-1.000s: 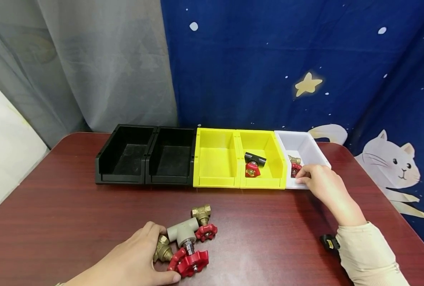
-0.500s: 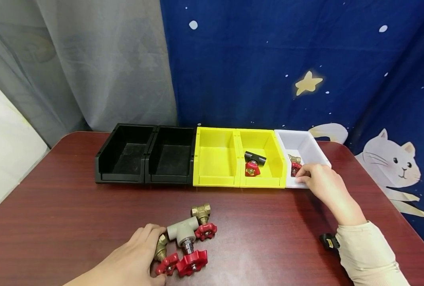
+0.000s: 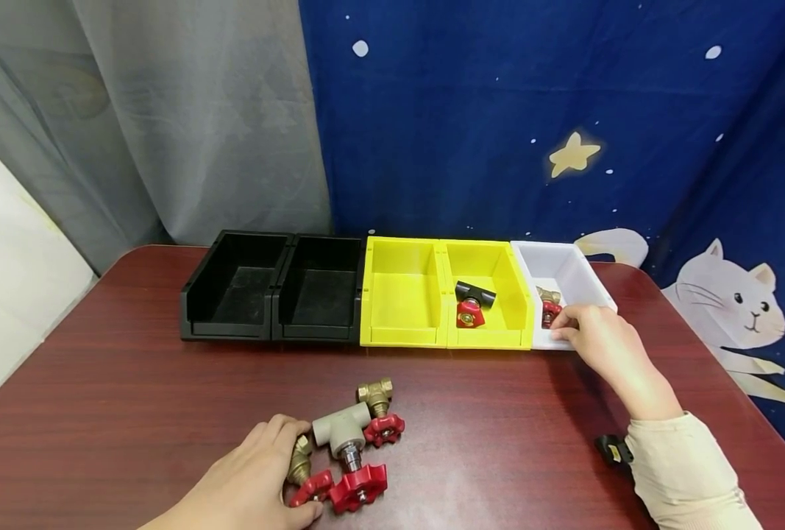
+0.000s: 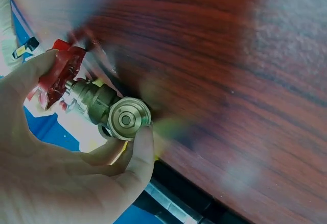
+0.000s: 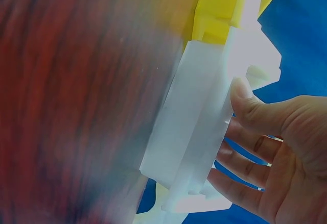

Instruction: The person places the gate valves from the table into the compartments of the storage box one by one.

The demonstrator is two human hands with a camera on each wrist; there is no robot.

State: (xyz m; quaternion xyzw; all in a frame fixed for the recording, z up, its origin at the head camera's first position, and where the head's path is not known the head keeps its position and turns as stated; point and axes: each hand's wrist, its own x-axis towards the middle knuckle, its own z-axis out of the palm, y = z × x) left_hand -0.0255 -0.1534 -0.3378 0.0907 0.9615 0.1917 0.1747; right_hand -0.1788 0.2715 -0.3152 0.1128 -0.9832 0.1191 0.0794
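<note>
My left hand (image 3: 253, 475) grips a brass valve (image 3: 299, 464) on the table. The left wrist view shows the thumb against its red handwheel (image 4: 61, 73) and fingertips at the brass body (image 4: 110, 106). Touching or close by it lie a grey tee-shaped valve (image 3: 342, 434) with a large red wheel and another brass valve (image 3: 377, 405). At the front lip of the white bin (image 5: 191, 117), my right hand (image 3: 597, 338) holds the edge, thumb at the rim and fingers inside. A brass valve with a red wheel (image 3: 551, 313) lies in that bin beside the fingertips.
Left of the white bin stand two yellow bins (image 3: 402, 335) and two black bins (image 3: 226, 331) in one row. The right yellow bin holds a black valve with a red handle (image 3: 473, 303). A small black device (image 3: 611, 447) is by the right sleeve. Curtains hang behind.
The brass valve in my left hand has turned, its red wheel shifting left and away from overlapping the grey valve's wheel. My right hand has stayed at the white bin.
</note>
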